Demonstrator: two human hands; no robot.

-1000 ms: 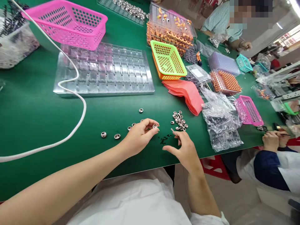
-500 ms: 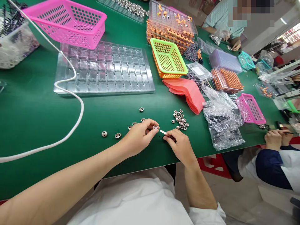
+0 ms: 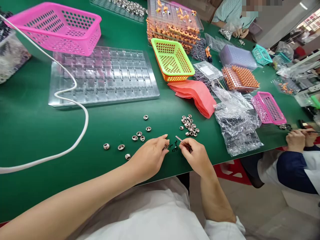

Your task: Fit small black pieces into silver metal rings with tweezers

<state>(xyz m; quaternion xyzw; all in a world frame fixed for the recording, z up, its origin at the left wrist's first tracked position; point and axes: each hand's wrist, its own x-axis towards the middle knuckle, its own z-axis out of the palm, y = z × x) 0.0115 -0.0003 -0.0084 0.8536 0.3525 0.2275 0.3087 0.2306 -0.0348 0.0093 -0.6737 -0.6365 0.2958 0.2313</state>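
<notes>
My left hand (image 3: pixel 150 156) is closed around a small hollow silvery metal part (image 3: pixel 165 147), its fingers partly covering it. In my right hand (image 3: pixel 197 156) is a slim pair of tweezers (image 3: pixel 180 139), pale tip pointing up and left. Between the hands, tiny black pieces (image 3: pixel 174 147) lie scattered on the green table (image 3: pixel 105 123). Beyond my right hand sits a pile of similar rounded metal parts (image 3: pixel 192 126). Several more metal parts (image 3: pixel 139 133) are spread out left of and beyond my left hand.
A clear compartment tray (image 3: pixel 105 80) lies beyond the loose parts, partly under a pink basket (image 3: pixel 91 41). A white cable (image 3: pixel 86 123) curves across the left side. To the right are a red cloth (image 3: pixel 197 95), plastic bags (image 3: pixel 235 123) and a co-worker's hands (image 3: pixel 296 138).
My hands have moved slightly apart and the tweezers' tip has drawn away from the metal part. My left hand has lowered and tilted. More black pieces now show between the hands.
</notes>
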